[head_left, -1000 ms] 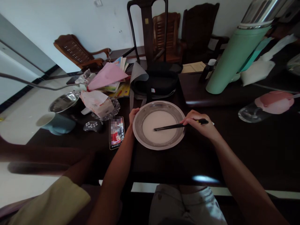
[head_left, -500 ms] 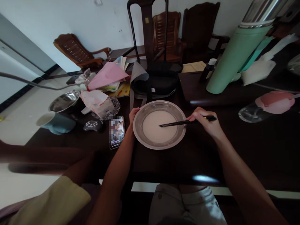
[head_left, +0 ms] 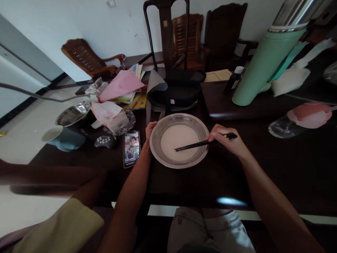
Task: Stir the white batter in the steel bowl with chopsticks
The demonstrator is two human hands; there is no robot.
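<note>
A round metal bowl stands on the dark table, holding a milky white liquid. My left hand grips the bowl's left rim, its fingers partly hidden by the rim. In my right hand, closed around them, are black chopsticks that slant down to the left over the right rim. Their tips sit in the liquid near the middle of the bowl. A lit phone lies just left of my left forearm.
To the left are a blue mug, a game controller and another metal bowl. Behind the bowl lies a black bag. A tall green thermos and a pink-topped bottle stand at the right. A person's sleeve shows at lower left.
My right hand has shifted slightly left and down, and the chopstick tips have moved left and toward me in the liquid. The left hand keeps its hold on the bowl.
</note>
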